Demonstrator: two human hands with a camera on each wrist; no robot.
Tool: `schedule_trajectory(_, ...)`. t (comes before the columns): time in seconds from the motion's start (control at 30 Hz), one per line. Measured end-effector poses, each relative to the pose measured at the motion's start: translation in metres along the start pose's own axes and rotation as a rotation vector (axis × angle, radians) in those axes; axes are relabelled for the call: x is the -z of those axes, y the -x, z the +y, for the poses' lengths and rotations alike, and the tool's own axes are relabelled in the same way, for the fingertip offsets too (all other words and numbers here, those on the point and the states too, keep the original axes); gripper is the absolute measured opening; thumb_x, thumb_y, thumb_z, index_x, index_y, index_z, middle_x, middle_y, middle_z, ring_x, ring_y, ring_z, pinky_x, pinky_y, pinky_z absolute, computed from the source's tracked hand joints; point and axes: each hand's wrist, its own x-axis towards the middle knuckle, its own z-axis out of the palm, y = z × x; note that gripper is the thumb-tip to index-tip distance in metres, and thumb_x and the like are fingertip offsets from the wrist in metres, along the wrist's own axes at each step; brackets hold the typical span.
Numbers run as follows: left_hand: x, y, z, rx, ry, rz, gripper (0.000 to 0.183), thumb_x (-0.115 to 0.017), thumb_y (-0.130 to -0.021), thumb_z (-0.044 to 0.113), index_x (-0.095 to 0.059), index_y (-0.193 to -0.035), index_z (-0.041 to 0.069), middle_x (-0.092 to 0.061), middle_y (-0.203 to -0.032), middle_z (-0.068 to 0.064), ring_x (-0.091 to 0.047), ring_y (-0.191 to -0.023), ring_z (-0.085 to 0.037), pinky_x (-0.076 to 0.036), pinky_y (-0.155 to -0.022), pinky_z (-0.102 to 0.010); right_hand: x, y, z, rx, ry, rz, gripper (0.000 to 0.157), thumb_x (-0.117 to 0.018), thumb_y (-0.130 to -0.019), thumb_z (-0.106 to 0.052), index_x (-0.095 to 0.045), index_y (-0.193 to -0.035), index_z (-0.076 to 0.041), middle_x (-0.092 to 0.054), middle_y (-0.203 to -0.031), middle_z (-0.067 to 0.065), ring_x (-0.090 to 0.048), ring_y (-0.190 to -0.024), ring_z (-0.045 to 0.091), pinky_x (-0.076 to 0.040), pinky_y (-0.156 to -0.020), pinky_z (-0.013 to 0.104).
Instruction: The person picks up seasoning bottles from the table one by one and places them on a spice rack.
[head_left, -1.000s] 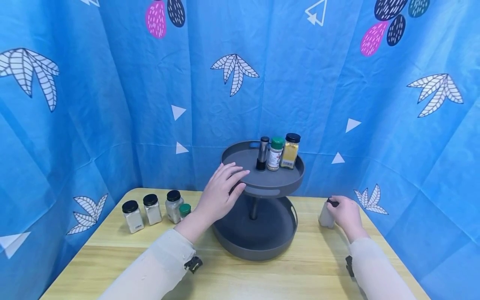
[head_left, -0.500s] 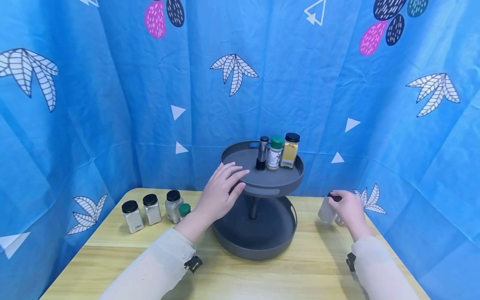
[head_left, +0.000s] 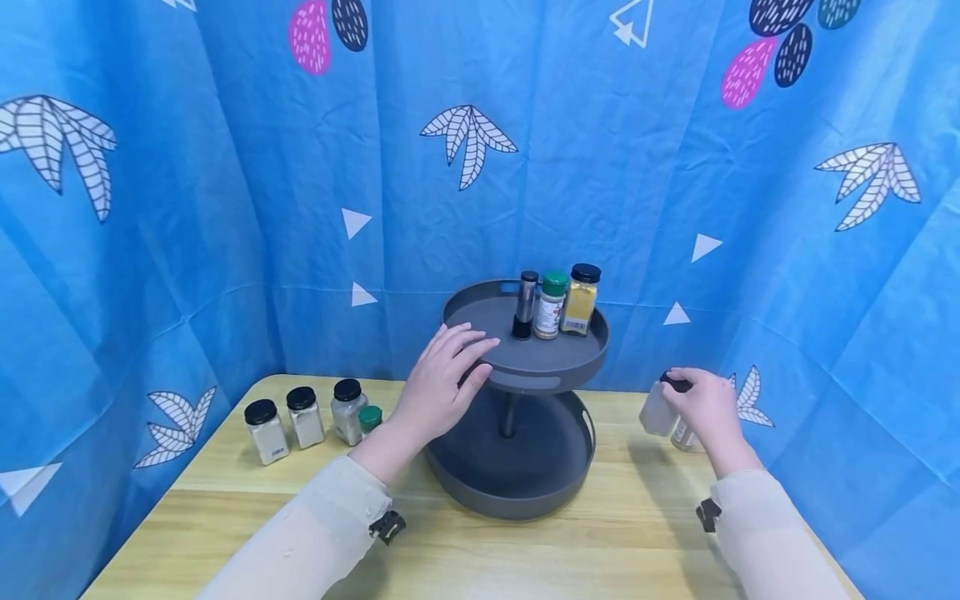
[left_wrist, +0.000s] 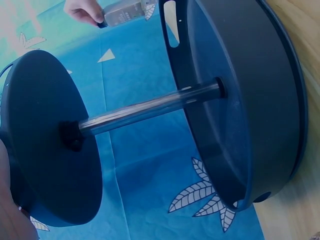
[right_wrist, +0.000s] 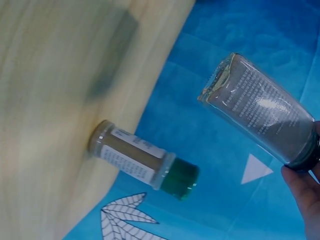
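Observation:
By its black lid, my right hand (head_left: 705, 410) holds a clear spice jar (head_left: 657, 410) off the table, slightly tilted. In the right wrist view the jar (right_wrist: 265, 110) shows printed text and greyish-brown contents. Behind that hand, a green-capped shaker (right_wrist: 137, 157) stands on the table. My left hand (head_left: 444, 387) rests with spread fingers at the left rim of the upper tray of a dark grey two-tier stand (head_left: 517, 500). On that upper tray stand a slim grinder-like bottle (head_left: 526, 305), a green-capped shaker (head_left: 551, 306) and a black-lidded jar of yellow powder (head_left: 581, 302).
To the left on the wooden table (head_left: 585, 558) stand several jars: a white-filled jar (head_left: 267, 433), another white-filled jar (head_left: 305, 418), a greyish jar (head_left: 348, 412) and a green-capped bottle (head_left: 370, 418). A blue patterned curtain (head_left: 322, 150) surrounds the table's back and sides.
My right hand has lifted the jar from the table and tilted it, uncovering the shaker behind. The left hand has stayed at the stand.

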Motion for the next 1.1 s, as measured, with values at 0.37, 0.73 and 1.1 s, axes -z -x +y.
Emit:
schedule_trajectory(0.37, 0.0, 0.0, 0.001, 0.001, 0.003, 0.005, 0.042, -0.045, -0.106, 0.043, -0.06, -0.14, 0.023, -0.057, -0.141, -0.005, -0.038, -0.143, -0.022, -0.02, -0.122, -0.051, 0.02, -0.002, -0.022, 0.003, -0.004, 0.012, 0.029, -0.07, -0.089, -0.011, -0.071, -0.111, 0.007, -0.069, -0.108, 0.029, -0.057, -0.056, 0.015, -0.043, -0.043, 0.029)
schedule_trajectory(0.73, 0.001, 0.001, 0.001, 0.012, -0.004, -0.011, 0.043, -0.043, -0.106, 0.044, -0.059, -0.141, 0.024, -0.056, -0.141, -0.004, -0.037, -0.143, -0.021, -0.014, -0.124, -0.044, 0.033, -0.003, -0.035, 0.041, -0.002, 0.044, 0.027, -0.07, -0.089, -0.008, -0.072, -0.111, 0.007, -0.07, -0.104, 0.029, -0.054, -0.054, 0.017, -0.043, -0.045, 0.027)
schedule_trajectory(1.1, 0.002, 0.001, 0.002, 0.013, -0.01, -0.007, 0.043, -0.044, -0.106, 0.044, -0.059, -0.14, 0.023, -0.057, -0.141, -0.004, -0.038, -0.143, -0.021, -0.015, -0.124, -0.045, 0.051, -0.007, -0.053, 0.045, 0.007, 0.063, 0.029, -0.07, -0.091, -0.013, -0.072, -0.114, 0.003, -0.071, -0.109, 0.026, -0.055, -0.054, 0.016, -0.045, -0.045, 0.028)
